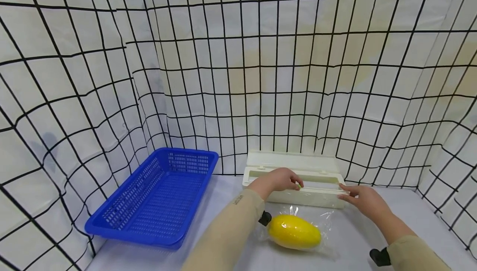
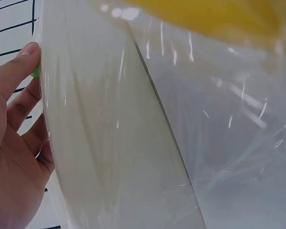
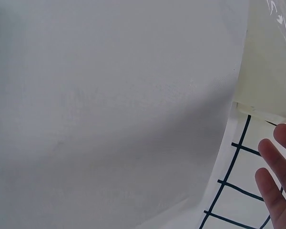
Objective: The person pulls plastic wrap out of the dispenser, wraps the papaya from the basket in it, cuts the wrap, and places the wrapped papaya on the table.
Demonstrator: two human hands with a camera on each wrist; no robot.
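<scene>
An off-white cling film dispenser (image 1: pixel 303 198) stands at the back with its lid (image 1: pixel 292 161) raised. My left hand (image 1: pixel 277 180) reaches over its front edge, thumb and curled fingers pinching a small green slider (image 2: pixel 36 71). Around the right end of the dispenser, my right hand (image 1: pixel 367 202) grips the edge between thumb and finger; other fingers (image 3: pixel 270 191) stand spread in the right wrist view. Clear film (image 2: pixel 97 119) drapes down the dispenser's front. Nearer, a yellow oval fruit-like thing (image 1: pixel 293 233) lies on the table, with clear film about it.
To the left a blue plastic basket (image 1: pixel 188 221) sits on the white table (image 1: pixel 208 238). White walls with a black grid (image 1: pixel 257 68) enclose the back and sides, close behind the dispenser. Black wrist bands (image 1: pixel 380 257) show at both sleeves.
</scene>
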